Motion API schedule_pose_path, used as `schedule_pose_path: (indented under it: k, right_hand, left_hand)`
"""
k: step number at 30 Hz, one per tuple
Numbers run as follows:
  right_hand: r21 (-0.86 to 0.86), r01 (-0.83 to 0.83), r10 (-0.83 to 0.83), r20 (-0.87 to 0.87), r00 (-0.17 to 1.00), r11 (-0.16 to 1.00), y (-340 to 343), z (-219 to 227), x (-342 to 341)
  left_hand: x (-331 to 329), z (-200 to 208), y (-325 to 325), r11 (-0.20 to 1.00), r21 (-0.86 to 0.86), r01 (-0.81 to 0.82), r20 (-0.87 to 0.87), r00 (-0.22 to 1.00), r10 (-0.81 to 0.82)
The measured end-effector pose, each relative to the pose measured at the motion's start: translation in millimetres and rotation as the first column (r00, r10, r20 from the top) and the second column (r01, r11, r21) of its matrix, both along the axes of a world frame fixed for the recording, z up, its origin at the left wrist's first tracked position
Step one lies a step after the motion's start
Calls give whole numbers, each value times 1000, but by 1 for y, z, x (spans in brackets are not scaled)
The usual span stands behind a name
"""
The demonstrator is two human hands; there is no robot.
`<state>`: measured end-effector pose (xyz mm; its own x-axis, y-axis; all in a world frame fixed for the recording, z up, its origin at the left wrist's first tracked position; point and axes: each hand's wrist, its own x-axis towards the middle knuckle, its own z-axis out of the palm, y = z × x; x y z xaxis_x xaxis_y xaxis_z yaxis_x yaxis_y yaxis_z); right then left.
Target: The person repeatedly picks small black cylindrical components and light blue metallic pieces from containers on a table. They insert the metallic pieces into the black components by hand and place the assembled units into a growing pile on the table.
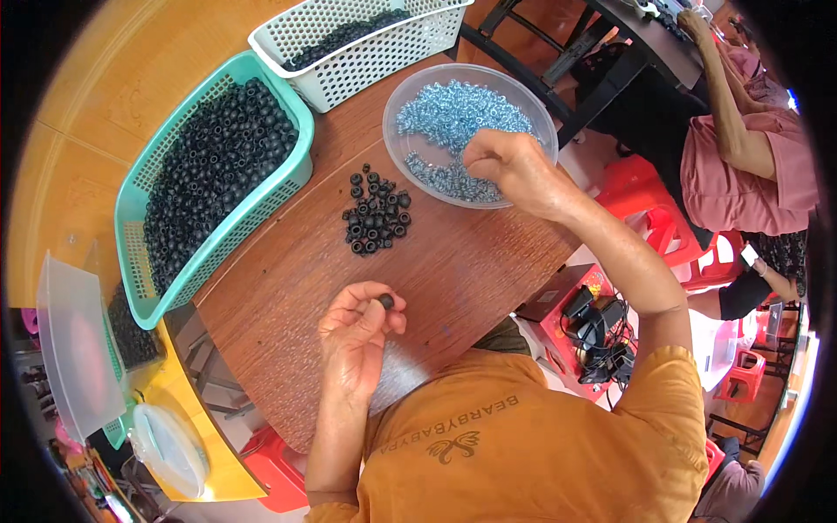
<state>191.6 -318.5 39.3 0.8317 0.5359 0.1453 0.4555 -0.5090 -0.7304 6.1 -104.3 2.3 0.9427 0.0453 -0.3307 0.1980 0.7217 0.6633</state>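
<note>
1 blk pc (385, 302), L hand (356, 331)

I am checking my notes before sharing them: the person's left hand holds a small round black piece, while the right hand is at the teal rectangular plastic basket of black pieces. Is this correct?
The place given for the right hand is wrong: the head view shows it at the round translucent plastic bowl of light-blue pieces. The left hand does hold the small round black piece.

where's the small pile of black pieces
In the head view, the pile lies on the brown table, right of the teal basket and left of the clear bowl.
</note>
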Motion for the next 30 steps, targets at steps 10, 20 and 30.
schedule_pose_path:
  k: [10,20,30]
  right_hand:
    - [427,-80,268,-402,875,901,34,6,-49]
    - [515,-39,368,-555,746,856,56,-4,-90]
    - [565,96,352,-627,695,819,64,-4,-100]
  left_hand:
    - [3,7,-8,992,95,-84,37,996,81]
    - [-7,13,-9,956,208,-206,84,978,193]
    - [-9,0,7,985,-149,-84,36,995,91]
